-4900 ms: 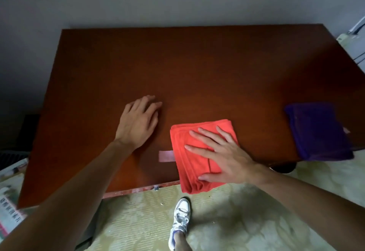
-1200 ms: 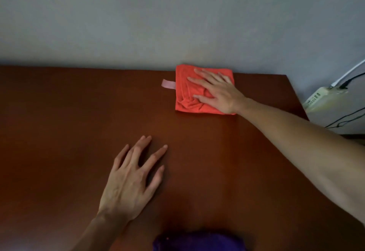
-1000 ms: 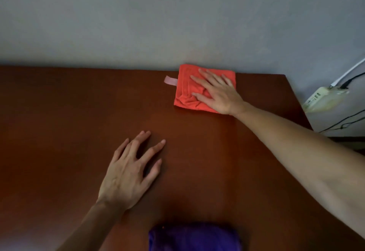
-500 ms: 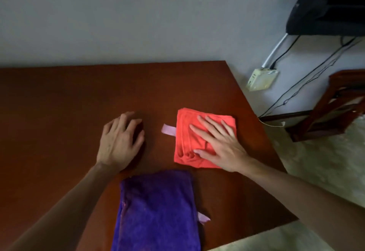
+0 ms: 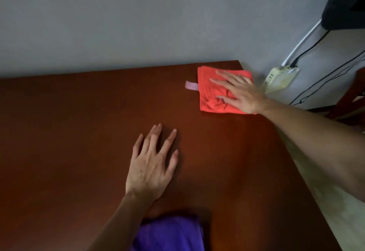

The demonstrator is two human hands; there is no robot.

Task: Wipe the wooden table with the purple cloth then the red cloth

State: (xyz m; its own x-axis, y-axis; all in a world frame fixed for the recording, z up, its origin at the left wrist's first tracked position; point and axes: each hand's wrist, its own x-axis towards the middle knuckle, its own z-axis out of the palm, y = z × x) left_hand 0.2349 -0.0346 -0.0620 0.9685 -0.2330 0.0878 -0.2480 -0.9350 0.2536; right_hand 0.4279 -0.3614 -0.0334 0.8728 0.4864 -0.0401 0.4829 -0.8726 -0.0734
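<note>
The red cloth (image 5: 212,96), folded into a rough square and bunched along its near edge, lies at the far right corner of the wooden table (image 5: 79,132), close to the back edge where the tabletop meets the grey wall (image 5: 138,17). A small pale pink tag (image 5: 191,85) sticks out from the cloth's left side and rests flat on the wood. The right hand (image 5: 240,93) lies palm down on the right half of the cloth with its fingers (image 5: 221,82) stretched out and spread, pressing on the fabric rather than gripping it; the hand's outline is slightly blurred. The bare right forearm runs back from it across the table's right edge toward the lower right.

The left hand (image 5: 152,163) rests flat on bare wood near the middle of the table, well apart from the red cloth, fingers extended and fanned, holding nothing. Its forearm leads down to the bottom edge of the view.

The purple cloth (image 5: 169,235) lies folded at the near edge of the table, just beside the left forearm and cut off by the bottom of the frame.

Beyond the table's far right corner, a cream power strip (image 5: 280,77) hangs against the wall with a white cable (image 5: 302,41) and a black cable (image 5: 312,45) plugged into it. A dark object (image 5: 343,5) fills the top right corner, and part of a reddish wooden piece of furniture (image 5: 347,102) shows at the right edge.
</note>
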